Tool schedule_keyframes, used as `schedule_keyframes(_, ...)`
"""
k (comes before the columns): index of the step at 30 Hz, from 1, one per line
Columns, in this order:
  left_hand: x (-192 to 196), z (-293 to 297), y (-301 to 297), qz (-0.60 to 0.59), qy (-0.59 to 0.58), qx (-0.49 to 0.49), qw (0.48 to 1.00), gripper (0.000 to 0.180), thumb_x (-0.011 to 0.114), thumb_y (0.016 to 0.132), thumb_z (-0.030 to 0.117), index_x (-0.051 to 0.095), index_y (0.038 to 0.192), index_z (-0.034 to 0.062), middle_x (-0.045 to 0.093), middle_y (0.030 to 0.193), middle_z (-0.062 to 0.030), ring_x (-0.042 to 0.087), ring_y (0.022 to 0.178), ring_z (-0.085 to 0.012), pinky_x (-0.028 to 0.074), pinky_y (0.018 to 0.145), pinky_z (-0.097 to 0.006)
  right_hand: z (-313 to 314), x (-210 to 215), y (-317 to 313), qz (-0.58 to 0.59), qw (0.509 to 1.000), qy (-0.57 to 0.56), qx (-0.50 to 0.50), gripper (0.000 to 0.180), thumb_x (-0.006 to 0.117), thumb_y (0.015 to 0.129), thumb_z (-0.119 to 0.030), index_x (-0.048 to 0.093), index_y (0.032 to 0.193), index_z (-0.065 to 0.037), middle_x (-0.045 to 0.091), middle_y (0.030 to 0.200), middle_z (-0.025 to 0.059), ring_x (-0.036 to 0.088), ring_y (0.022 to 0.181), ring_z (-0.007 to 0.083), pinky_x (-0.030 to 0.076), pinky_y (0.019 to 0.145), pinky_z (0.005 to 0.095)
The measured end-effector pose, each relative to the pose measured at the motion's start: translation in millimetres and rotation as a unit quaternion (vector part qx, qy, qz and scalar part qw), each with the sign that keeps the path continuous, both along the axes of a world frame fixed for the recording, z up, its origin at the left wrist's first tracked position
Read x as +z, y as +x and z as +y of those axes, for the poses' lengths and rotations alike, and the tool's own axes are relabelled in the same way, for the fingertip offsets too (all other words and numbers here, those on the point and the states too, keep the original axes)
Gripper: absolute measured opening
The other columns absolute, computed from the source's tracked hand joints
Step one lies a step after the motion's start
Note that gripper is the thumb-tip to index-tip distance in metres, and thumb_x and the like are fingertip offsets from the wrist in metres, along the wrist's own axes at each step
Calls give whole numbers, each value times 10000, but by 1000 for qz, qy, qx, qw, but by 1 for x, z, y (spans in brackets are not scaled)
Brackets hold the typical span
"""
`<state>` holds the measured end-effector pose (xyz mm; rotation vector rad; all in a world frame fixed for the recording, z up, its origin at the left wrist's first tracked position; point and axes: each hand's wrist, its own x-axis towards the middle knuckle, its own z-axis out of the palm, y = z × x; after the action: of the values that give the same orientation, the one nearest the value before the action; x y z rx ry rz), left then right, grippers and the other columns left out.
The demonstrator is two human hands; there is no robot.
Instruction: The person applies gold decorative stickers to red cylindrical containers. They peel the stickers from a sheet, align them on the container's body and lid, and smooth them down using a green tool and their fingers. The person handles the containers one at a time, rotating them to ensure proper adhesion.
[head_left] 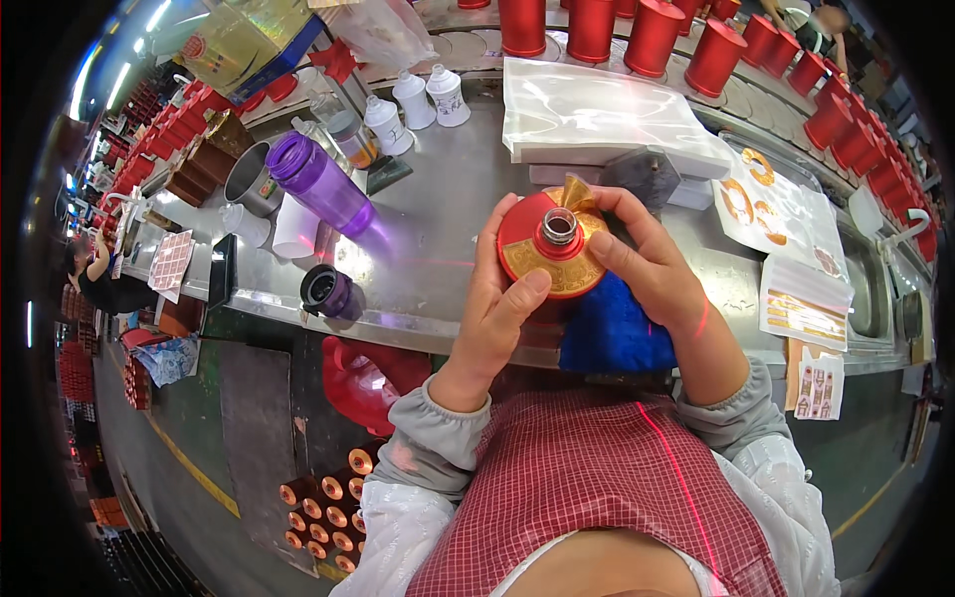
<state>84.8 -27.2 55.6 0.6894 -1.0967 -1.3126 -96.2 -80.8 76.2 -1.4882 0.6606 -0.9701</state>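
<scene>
A red bottle with an open threaded neck is held between my two hands, its mouth tilted up toward me. A gold patterned label curves round its shoulder, and one gold end stands up loose on the far side. My left hand is closed round the left side, thumb on the gold. From the right, my right hand grips the bottle with its thumb on the shoulder and fingers beside the raised gold end. Below the bottle is a blue cloth. The bottle's lower body is hidden.
Left on the metal table stand a purple bottle, a dark cap, a steel cup and white bottles. A plastic-covered stack lies ahead. Gold label sheets lie right. Red canisters line the conveyor behind.
</scene>
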Motion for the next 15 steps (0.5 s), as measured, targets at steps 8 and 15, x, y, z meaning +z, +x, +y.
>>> schedule_keyframes(8,-1,-1,-2,15,8,2,1000,716,555,909,171,152,1477,2,395,1390,-154,418,1285,-220,321,1088,-357,3,3,0,2,999,35,13,556,677,886,-260,420,1318,-22,489,1288,80,429,1235,161,336,1054,308)
schedule_keyframes(15,-2,-1,-3,11,0,11,1000,705,555,907,161,163,1474,8,399,1386,-149,423,1280,-216,328,1083,-353,1,1,1,-10,999,42,9,478,627,926,-210,424,1313,-17,495,1281,66,446,1216,149,355,1038,299)
